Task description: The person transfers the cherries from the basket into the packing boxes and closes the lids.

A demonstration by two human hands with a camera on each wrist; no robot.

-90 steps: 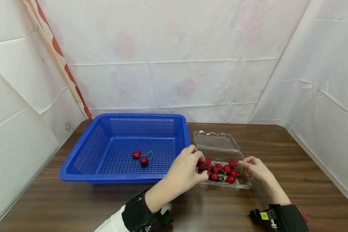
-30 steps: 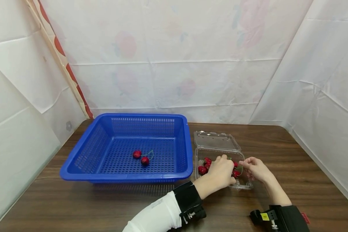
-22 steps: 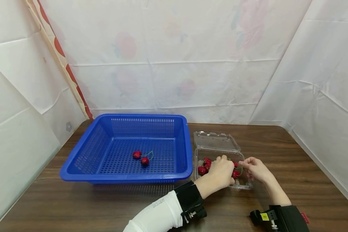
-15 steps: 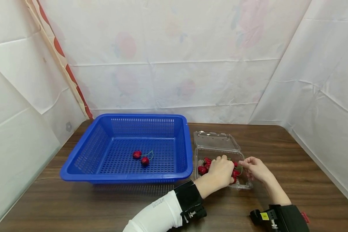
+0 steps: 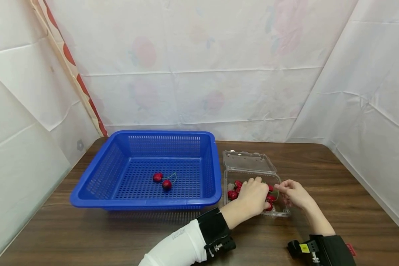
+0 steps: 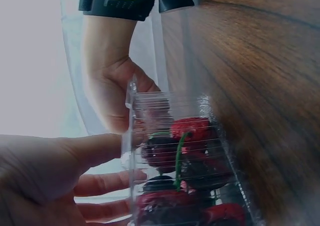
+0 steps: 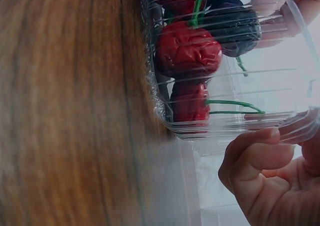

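Note:
A hinged clear plastic box (image 5: 251, 176) stands on the table, its lid folded back, with several red and dark cherries (image 5: 232, 194) inside. My left hand (image 5: 251, 195) reaches over the near rim into the box. In the left wrist view its fingers (image 6: 102, 183) extend to the cherries. From the right wrist a dark cherry (image 7: 232, 26) shows close by these fingertips; whether they grip it is not visible. My right hand (image 5: 295, 193) pinches the box's right rim between thumb and fingers. Two cherries (image 5: 166, 184) with green stems lie in a blue basket (image 5: 144, 203).
The blue basket is to the left of the box, a narrow gap between them. Brown wooden table (image 5: 126, 238) surface runs along the front. White sheets (image 5: 193, 96) hang behind and on both sides.
From above the box's left part, my left hand has moved right and down into its middle, then stayed nearly still. The right hand keeps its place on the rim.

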